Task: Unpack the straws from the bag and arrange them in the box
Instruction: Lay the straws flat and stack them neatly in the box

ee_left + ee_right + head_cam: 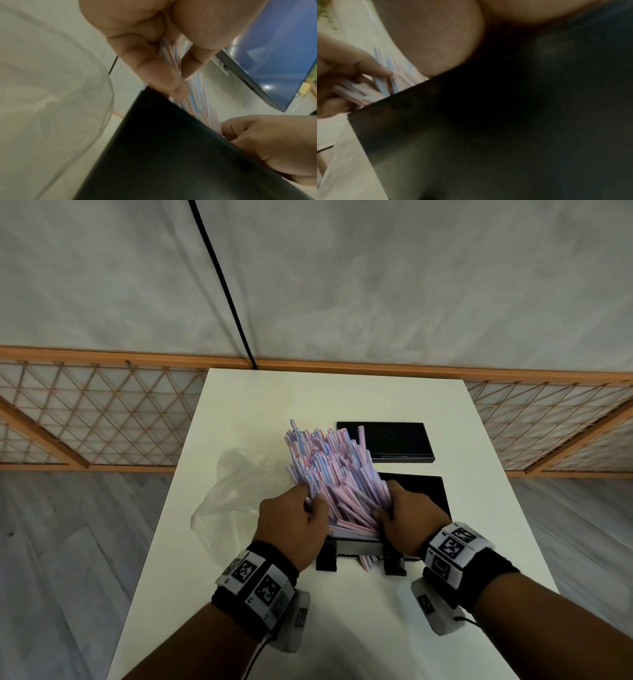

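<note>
A thick bundle of pink-and-blue striped straws (335, 467) fans away from me, its near end down in the black box (428, 491). My left hand (298, 518) grips the bundle's left side and my right hand (407, 515) grips its right side, fingers curled into the straws. In the left wrist view, fingers (154, 60) pinch straws (197, 97) above the box wall (163, 155), with the right hand (274, 142) opposite. The right wrist view is mostly filled by the dark box (488, 135); the left hand (342, 74) holds straws (382, 83). The clear bag (239, 484) lies crumpled to the left.
The box's black lid (394, 441) lies flat behind the box at the back right. Two black flaps (327, 559) stick out at the box's near end, with a few straw ends (366, 561) between them. The white table (342, 628) is narrow, its edges close on both sides.
</note>
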Available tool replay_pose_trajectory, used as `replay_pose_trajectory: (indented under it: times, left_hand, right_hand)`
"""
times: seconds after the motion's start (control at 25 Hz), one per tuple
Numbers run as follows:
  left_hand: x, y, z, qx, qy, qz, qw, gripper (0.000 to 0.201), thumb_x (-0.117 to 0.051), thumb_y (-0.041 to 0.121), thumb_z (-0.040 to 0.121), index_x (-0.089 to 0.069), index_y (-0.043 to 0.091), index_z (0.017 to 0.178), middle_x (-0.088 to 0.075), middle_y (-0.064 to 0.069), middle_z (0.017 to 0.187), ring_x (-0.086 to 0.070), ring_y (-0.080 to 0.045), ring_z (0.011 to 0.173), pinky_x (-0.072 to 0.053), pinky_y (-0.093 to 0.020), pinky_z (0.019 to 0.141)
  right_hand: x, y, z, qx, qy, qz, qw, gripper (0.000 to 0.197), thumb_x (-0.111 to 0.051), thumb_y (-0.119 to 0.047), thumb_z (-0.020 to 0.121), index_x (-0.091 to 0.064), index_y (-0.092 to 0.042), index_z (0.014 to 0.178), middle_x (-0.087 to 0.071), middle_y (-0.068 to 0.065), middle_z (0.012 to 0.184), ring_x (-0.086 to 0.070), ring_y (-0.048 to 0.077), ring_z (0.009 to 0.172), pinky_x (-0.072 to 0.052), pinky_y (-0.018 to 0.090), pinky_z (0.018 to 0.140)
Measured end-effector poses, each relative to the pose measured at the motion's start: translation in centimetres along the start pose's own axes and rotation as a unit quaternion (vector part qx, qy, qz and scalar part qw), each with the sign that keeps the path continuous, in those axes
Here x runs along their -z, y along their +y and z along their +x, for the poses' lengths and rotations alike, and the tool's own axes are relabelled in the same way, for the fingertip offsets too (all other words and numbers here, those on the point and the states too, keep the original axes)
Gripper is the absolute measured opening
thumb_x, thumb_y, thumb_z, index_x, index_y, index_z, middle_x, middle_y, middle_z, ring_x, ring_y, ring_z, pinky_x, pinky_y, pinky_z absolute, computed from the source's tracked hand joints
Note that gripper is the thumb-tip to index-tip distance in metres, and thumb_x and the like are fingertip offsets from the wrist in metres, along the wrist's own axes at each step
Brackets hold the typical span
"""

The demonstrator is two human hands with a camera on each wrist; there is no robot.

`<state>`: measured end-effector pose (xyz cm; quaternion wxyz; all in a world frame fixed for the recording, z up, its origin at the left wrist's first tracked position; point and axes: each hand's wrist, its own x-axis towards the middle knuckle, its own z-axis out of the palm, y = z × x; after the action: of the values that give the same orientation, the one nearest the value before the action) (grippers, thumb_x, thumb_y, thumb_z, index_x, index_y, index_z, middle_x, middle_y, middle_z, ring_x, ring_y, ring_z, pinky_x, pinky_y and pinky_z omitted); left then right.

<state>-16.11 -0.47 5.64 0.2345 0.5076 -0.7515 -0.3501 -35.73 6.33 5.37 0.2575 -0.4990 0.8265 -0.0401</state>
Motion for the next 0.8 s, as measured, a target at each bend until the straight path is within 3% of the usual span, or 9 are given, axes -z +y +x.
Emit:
replay_pose_trajectory:
  times: [0.04,0.12,0.2,0.32,0.44,0.56,0.72,0.8]
  left_hand:
    - [0.2,0.0,0.0,0.009,0.009,-0.026,1.000,0.036,-0.056,0.029,0.096,-0.054,0.008,0.066,-0.062,-0.006,0.054,-0.061,-0.022,0.051,-0.044,-0.015,0.052]
    - [0.6,0.1,0.1,0.048,0.027,-0.096,0.994,0.034,-0.057,0.034,0.095,-0.061,0.010,0.072,-0.067,-0.003,0.057,-0.068,-0.019,0.050,-0.058,-0.034,0.057]
    - [0.9,0.3,-0.1,0.104,0.025,-0.148,0.983,0.031,-0.060,0.031,0.096,-0.063,0.008,0.075,-0.069,-0.003,0.058,-0.070,-0.016,0.048,-0.061,-0.041,0.055]
    - [1.0,-0.3,-0.5,0.102,0.032,-0.136,0.985,0.033,-0.060,0.036,0.094,-0.062,0.010,0.075,-0.069,-0.002,0.058,-0.070,-0.016,0.048,-0.061,-0.045,0.057]
    - [1.0,-1.4,-0.6,0.098,0.029,-0.103,0.989,0.045,-0.052,0.060,0.084,-0.060,0.017,0.077,-0.068,-0.001,0.061,-0.069,-0.023,0.054,-0.059,-0.048,0.057]
    - [0.8,-1.4,-0.4,0.133,-0.002,-0.104,0.986,0.041,-0.053,0.060,0.079,-0.059,0.020,0.073,-0.068,-0.001,0.063,-0.070,-0.026,0.059,-0.060,-0.048,0.063]
    - [0.9,-0.7,0.0,0.144,0.000,-0.115,0.983,0.030,-0.062,0.045,0.087,-0.058,0.020,0.071,-0.068,-0.001,0.059,-0.071,-0.023,0.056,-0.061,-0.048,0.065]
    - [1.0,-0.4,0.2,0.143,-0.005,-0.112,0.983,0.031,-0.063,0.047,0.085,-0.056,0.020,0.073,-0.069,0.000,0.062,-0.071,-0.023,0.057,-0.061,-0.047,0.064]
  right_hand:
    - [0.3,-0.3,-0.2,0.026,0.032,0.003,0.999,0.027,-0.052,-0.035,0.094,-0.048,-0.020,0.116,-0.067,0.011,0.104,-0.063,0.035,0.096,-0.049,0.038,0.077]
    - [1.0,-0.9,-0.4,0.081,0.092,0.018,0.992,0.024,-0.050,-0.031,0.096,-0.049,-0.017,0.116,-0.063,0.011,0.102,-0.060,0.037,0.094,-0.046,0.039,0.074]
    - [1.3,-1.1,0.0,0.113,0.112,0.016,0.987,0.025,-0.051,-0.031,0.096,-0.050,-0.016,0.117,-0.059,0.012,0.103,-0.059,0.037,0.093,-0.045,0.039,0.075]
    - [0.9,-0.3,0.5,0.085,0.088,0.039,0.992,0.031,-0.060,-0.034,0.092,-0.051,-0.015,0.115,-0.057,0.009,0.106,-0.057,0.032,0.099,-0.039,0.031,0.078]
    - [0.6,1.1,0.0,0.012,0.066,0.050,0.996,0.049,-0.072,-0.047,0.080,-0.051,-0.016,0.111,-0.059,0.001,0.103,-0.058,0.023,0.096,-0.041,0.027,0.077]
    - [0.5,1.3,0.1,-0.035,-0.032,0.081,0.996,0.057,-0.076,-0.052,0.070,-0.050,-0.020,0.110,-0.063,-0.002,0.103,-0.061,0.020,0.092,-0.047,0.030,0.077]
    - [0.1,-0.2,1.0,0.027,-0.055,0.080,0.995,0.063,-0.078,-0.049,0.064,-0.052,-0.025,0.117,-0.066,-0.004,0.108,-0.064,0.018,0.097,-0.052,0.034,0.087]
    - [-0.3,-0.8,1.1,0.055,-0.039,0.070,0.995,0.061,-0.076,-0.048,0.066,-0.052,-0.027,0.118,-0.066,-0.003,0.109,-0.064,0.020,0.100,-0.052,0.035,0.089]
